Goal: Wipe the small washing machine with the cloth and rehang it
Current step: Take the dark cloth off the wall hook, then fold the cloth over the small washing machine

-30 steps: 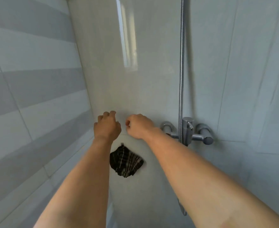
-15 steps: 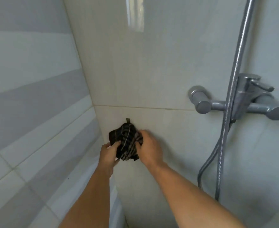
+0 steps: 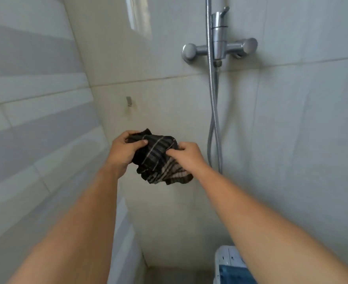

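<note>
Nearest, at the bottom right: a corner of the small washing machine, white with a blue panel, partly hidden behind the right forearm. Top edge marked with small dark symbols, too blurred to read.

Two bare forearms reaching up and away from the lower corners, converging in the middle of the view.

Farther out, between the two hands: the cloth, dark with pale stripes, bunched and crumpled, held clear of the wall. Lower folds hanging free below both hands.

Left hand clenched on the left upper part of the cloth, thumb pressed across the top of the fabric, fingers wrapped behind. Right hand pinching the right edge of the cloth, fingertips curled into the fabric, knuckles toward the camera.

Beyond the hands, on the pale tiled wall: a small metal hook, bare, above and slightly left of the cloth, well apart from it. Faint staining on the tile around and below the hook.

Farthest, upper right: a chrome shower mixer fixed to the wall, with a ribbed metal hose looping down to the right of the right hand. To the left, a side wall in grey and white striped tile.
</note>
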Motion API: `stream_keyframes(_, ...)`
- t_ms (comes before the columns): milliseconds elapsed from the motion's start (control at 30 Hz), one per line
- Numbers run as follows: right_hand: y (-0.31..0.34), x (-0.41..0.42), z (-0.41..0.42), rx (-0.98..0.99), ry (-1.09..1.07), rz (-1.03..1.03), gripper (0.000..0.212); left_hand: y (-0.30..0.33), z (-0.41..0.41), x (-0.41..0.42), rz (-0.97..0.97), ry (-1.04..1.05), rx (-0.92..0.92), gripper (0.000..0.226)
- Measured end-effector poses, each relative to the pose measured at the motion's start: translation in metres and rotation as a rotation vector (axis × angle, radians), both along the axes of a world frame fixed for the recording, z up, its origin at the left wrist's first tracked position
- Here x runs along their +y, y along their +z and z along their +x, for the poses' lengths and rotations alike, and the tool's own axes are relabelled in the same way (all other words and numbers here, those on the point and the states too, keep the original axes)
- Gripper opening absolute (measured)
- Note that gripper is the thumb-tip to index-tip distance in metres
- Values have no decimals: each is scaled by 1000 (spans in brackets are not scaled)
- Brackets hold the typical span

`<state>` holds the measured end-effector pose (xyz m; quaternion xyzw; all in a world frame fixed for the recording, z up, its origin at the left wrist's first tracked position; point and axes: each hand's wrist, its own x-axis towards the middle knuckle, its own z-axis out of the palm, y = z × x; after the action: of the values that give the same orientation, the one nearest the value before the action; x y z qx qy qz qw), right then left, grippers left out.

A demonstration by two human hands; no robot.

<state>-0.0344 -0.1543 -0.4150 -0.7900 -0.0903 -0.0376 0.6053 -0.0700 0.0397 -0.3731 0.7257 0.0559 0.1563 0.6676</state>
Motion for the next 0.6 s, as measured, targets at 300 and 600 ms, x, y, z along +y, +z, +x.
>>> stream_keyframes(300,-110,-135,-199,545,-133,323,33,-72,-161,-119,240,-364,166,47)
stream_keyframes(600,-124,-186,-279,664,-100,335,54,-67,-219,-171,277,-390,108,16)
